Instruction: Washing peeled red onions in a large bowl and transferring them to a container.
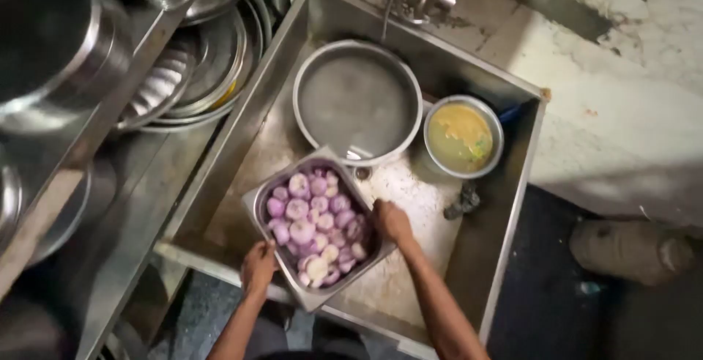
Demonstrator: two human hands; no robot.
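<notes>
- The left hand [258, 266] gripped the near rim of a rectangular steel tray [255, 206].
- The right hand [392, 221] clasped the tray's opposite edge.
- Between the hands, peeled purple onions [315, 227] filled the tray, held over the steel sink [505, 250].
- Beyond the hands sat a round pot of water [357, 101].
- Beside it, past the right hand, stood a bowl of yellow liquid [463, 136].

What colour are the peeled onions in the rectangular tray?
The onions are pale purple with whitish cut ends, seen in the head view.
</notes>
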